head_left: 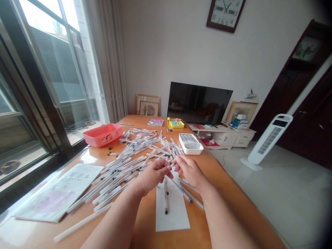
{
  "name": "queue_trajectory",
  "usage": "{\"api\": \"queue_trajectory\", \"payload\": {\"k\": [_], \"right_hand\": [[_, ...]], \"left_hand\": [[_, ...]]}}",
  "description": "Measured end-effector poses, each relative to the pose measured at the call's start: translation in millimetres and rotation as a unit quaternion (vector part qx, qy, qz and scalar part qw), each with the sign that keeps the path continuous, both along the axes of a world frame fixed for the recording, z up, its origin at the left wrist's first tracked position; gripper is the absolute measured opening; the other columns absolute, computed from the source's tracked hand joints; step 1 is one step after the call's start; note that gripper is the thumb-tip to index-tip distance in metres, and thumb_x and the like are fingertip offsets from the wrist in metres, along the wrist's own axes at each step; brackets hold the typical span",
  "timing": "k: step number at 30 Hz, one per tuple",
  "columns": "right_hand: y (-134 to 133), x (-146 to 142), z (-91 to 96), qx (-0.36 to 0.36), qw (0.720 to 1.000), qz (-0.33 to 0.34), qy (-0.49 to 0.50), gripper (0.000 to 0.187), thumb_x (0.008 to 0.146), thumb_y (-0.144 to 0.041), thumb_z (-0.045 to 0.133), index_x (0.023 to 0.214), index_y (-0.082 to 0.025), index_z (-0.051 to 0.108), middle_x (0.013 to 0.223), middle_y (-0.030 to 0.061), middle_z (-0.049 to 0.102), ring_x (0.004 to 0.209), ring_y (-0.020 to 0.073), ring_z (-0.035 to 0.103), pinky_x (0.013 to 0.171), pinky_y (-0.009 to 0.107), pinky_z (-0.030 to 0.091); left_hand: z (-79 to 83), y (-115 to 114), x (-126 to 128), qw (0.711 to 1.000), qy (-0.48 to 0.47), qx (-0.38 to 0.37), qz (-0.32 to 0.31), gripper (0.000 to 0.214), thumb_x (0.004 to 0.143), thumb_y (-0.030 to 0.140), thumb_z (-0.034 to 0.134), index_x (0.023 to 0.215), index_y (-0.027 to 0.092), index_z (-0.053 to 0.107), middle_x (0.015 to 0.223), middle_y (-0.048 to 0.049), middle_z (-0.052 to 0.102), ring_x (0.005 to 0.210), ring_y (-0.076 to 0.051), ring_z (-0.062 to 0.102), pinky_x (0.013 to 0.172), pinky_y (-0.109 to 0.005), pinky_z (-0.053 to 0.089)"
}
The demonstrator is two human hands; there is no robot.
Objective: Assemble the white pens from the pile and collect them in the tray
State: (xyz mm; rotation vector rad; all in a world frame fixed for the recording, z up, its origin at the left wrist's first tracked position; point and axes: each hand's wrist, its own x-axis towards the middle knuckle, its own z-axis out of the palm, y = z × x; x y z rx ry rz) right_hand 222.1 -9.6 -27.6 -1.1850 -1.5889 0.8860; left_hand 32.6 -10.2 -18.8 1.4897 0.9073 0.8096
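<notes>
Table of wood (145,221), my left hand (153,174) and right hand (190,171) both pinching one white pen (171,163), pile of pens (135,155) just behind, white tray (191,143) near.

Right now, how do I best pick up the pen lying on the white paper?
Pinch the pen at mid-barrel, coming straight down from above, fingers on its left and right sides. It lies flat, running lengthwise toward you, dark tip nearest, and the white paper is bare on both sides.

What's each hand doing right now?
Left hand: closed, pinching a white pen.
Right hand: closed, pinching the same pen's other end.
</notes>
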Motion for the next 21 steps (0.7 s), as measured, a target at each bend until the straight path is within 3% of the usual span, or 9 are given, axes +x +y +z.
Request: {"api": "queue_trajectory", "payload": {"k": [5,14,21], "right_hand": [[0,-2,-1.8,0.001,1.000,0.005,0.000,0.035,0.090,-0.053,0.059,0.080,-0.020,0.063,0.071,0.0015,0.064,0.063,0.0149,0.053,0.061,0.027,0.042],[4,0,-10.8,0.048,0.991,-0.049,-0.112,0.053,0.091,-0.062,0.051,0.059,-0.021,0.044,0.054,-0.0037,0.039,0.055,0.0123,0.037,0.052,0.025,0.028],[2,0,-3.7,-0.004,0.997,-0.040,-0.068,0.057,0.095,-0.067,0.038,0.071,-0.019,0.059,0.056,-0.0013,0.051,0.056,0.0141,0.048,0.056,0.026,0.037]], "left_hand": [[-3.0,1,0,1.000,0.002,0.015,-0.004,0.030,0.088,0.048,0.059,0.088,0.018,0.058,0.082,-0.0059,0.072,0.056,-0.009,0.044,0.056,-0.024,0.034],[-1.6,-2,4,0.999,0.028,0.029,-0.011,0.030,0.088,0.048,0.060,0.087,0.018,0.055,0.081,-0.0056,0.071,0.057,-0.010,0.044,0.057,-0.025,0.035],[-1.8,0,3,1.000,0.016,0.015,-0.009,0.030,0.089,0.047,0.059,0.088,0.018,0.056,0.082,-0.0055,0.072,0.057,-0.009,0.044,0.057,-0.025,0.036]]}}
